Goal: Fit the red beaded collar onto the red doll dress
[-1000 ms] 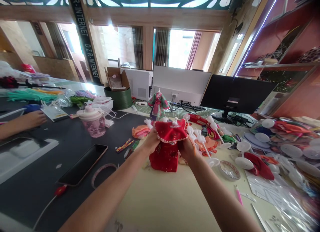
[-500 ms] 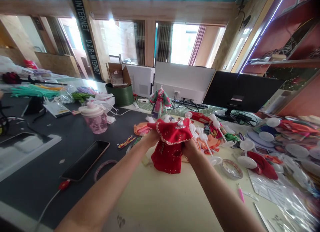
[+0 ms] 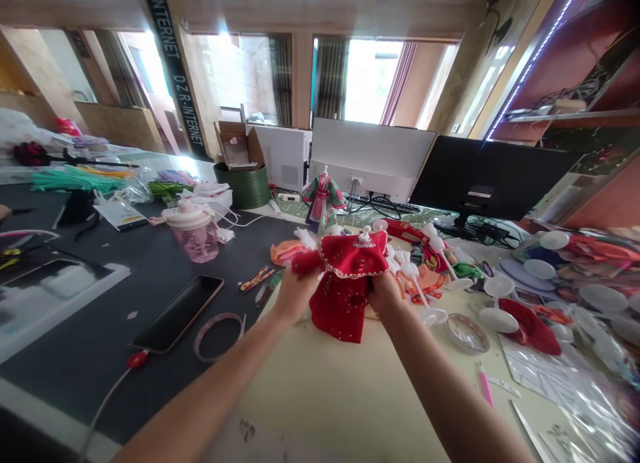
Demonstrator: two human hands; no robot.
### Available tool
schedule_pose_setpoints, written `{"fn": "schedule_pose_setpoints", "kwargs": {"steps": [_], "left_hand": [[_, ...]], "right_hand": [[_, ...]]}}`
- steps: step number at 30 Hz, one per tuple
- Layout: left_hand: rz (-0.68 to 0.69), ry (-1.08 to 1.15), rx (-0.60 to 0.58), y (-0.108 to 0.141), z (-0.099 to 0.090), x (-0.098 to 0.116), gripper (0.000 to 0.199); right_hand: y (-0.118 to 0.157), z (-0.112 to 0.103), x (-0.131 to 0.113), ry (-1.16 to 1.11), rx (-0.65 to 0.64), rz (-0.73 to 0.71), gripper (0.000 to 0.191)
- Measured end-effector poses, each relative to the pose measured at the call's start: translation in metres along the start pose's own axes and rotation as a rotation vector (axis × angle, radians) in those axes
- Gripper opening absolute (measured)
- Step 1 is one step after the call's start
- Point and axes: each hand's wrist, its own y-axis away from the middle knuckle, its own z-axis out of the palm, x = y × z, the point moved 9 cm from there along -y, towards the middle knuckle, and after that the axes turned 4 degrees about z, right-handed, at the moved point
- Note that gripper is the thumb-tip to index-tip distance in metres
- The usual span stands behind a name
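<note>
My left hand (image 3: 294, 294) and my right hand (image 3: 385, 293) both grip a red doll dress (image 3: 345, 295) with beaded trim, holding it up above the cream work table (image 3: 320, 390). A white doll body sits inside the dress, and only its top (image 3: 365, 236) shows at the collar. Just past my right hand lie several white plastic doll bodies (image 3: 411, 271) among orange and green fabric. A dressed doll in green and pink (image 3: 323, 200) stands further back.
Several white round doll stands (image 3: 497, 320) and red cloth (image 3: 530, 326) lie to the right, beside a clear round lid (image 3: 468, 333) and plastic sheeting. On the black table at left are a phone (image 3: 177, 314) and a pink bottle (image 3: 193, 233). Monitors stand behind.
My left hand has drawn the dress's left side outward, and the dress sits slightly higher. The view has tilted a little. The other person's forearm at far left has gone, leaving only a sliver at the edge.
</note>
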Motion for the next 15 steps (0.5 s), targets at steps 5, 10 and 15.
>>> {"fn": "schedule_pose_setpoints", "kwargs": {"steps": [5, 10, 15], "left_hand": [[0.035, -0.202, -0.18, 0.02, 0.011, 0.008, 0.015], [0.038, -0.249, -0.203, 0.015, 0.016, 0.005, 0.012], [0.034, -0.258, -0.187, 0.013, 0.014, 0.006, 0.012]], "right_hand": [[0.0, 0.001, 0.004, -0.043, 0.015, 0.033, 0.024], [0.0, 0.003, 0.005, -0.067, 0.027, 0.033, 0.022], [-0.001, 0.003, 0.008, -0.094, 0.037, 0.038, 0.019]]}}
